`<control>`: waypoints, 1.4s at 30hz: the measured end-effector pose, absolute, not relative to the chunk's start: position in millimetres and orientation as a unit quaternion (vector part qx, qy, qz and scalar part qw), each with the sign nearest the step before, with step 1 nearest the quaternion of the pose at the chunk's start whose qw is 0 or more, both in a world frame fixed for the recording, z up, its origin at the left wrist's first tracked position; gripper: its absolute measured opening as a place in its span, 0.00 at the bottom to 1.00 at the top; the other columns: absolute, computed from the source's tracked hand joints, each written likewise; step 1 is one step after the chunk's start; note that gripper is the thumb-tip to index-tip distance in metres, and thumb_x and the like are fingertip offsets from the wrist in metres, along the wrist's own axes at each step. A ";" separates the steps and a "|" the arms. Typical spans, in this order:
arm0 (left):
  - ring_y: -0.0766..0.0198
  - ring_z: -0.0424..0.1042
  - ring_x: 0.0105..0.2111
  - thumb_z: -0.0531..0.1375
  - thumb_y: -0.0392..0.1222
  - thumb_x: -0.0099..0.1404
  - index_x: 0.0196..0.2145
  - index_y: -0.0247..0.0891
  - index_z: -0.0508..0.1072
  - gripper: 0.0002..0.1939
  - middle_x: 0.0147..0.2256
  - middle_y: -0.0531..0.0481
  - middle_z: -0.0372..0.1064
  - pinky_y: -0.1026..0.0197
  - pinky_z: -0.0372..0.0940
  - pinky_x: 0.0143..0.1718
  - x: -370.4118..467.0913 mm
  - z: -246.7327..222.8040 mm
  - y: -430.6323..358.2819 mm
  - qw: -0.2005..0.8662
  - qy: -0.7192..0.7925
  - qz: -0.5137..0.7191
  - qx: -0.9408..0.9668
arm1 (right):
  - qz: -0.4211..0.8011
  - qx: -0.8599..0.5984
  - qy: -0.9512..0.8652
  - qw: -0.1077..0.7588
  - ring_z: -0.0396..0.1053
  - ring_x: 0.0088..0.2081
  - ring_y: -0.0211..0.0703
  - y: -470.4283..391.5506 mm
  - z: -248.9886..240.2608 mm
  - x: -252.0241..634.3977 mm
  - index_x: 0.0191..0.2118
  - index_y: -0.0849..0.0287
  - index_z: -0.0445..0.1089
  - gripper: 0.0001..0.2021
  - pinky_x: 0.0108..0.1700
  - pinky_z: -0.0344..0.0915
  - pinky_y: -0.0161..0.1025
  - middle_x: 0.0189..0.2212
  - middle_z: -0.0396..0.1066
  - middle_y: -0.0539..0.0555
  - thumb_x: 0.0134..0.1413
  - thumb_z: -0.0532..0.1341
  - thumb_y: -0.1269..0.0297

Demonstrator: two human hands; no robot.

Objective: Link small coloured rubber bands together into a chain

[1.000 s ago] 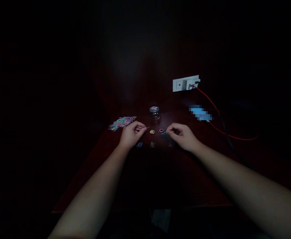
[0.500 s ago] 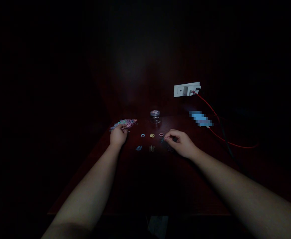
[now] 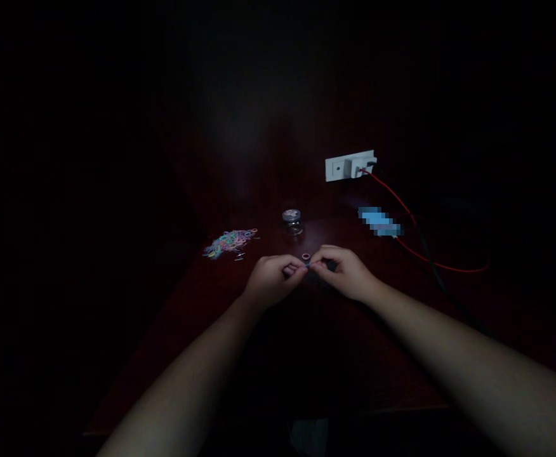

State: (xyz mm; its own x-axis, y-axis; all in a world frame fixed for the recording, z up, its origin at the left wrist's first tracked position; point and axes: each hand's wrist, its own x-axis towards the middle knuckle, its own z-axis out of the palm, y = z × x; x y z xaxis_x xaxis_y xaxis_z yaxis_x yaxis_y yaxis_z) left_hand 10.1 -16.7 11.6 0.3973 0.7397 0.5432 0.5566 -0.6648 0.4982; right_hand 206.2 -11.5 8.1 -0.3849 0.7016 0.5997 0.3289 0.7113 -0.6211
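My left hand (image 3: 278,277) and my right hand (image 3: 341,271) meet fingertip to fingertip over the dark red table. Between them a small blue hair tie (image 3: 308,265) is pinched, only a sliver of it showing. Just behind the fingers lies a pink hair tie ring (image 3: 306,256). A faint dark cluster of hair ties (image 3: 324,285) sits below my right hand. My left hand covers the other small groups on the table. Off to the left spreads a tangled pile of colourful hair ties (image 3: 230,242).
A clear lidded jar (image 3: 292,222) stands behind the hands. On the back wall is a white socket plate (image 3: 337,168) with plugs. A red cable (image 3: 395,197) runs to a blurred blue device (image 3: 377,221) at the right. The table's front edge (image 3: 377,412) is near me.
My left hand has left the pile and come right to meet my right hand, taking hold of the blue hair tie too. The view has shifted slightly.
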 end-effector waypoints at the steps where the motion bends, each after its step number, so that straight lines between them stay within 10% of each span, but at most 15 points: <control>1: 0.68 0.73 0.26 0.60 0.41 0.61 0.33 0.38 0.77 0.06 0.29 0.52 0.76 0.68 0.67 0.28 9.3 11.6 -16.3 0.115 0.389 0.391 0.826 | 0.207 -0.319 -0.807 0.451 0.62 0.28 0.36 -11.5 8.0 206.4 0.30 0.62 0.72 0.06 0.31 0.59 0.34 0.25 0.64 0.51 0.54 0.59 0.67; 42: 0.67 0.74 0.30 0.59 0.41 0.63 0.34 0.39 0.75 0.05 0.31 0.52 0.76 0.67 0.66 0.29 9.0 13.5 -16.9 0.093 0.397 0.384 0.829 | 0.209 -0.307 -0.810 0.454 0.62 0.29 0.38 -14.2 9.4 208.3 0.31 0.60 0.71 0.05 0.32 0.60 0.36 0.26 0.63 0.51 0.55 0.59 0.67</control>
State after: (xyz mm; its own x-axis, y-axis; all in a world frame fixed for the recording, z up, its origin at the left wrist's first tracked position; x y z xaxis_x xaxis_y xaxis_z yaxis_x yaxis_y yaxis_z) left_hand 9.0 -16.9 13.5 0.3905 0.7289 0.5624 0.5864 -0.6679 0.4584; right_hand 208.3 -14.2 9.4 -0.3993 0.6870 0.6071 0.3082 0.7242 -0.6168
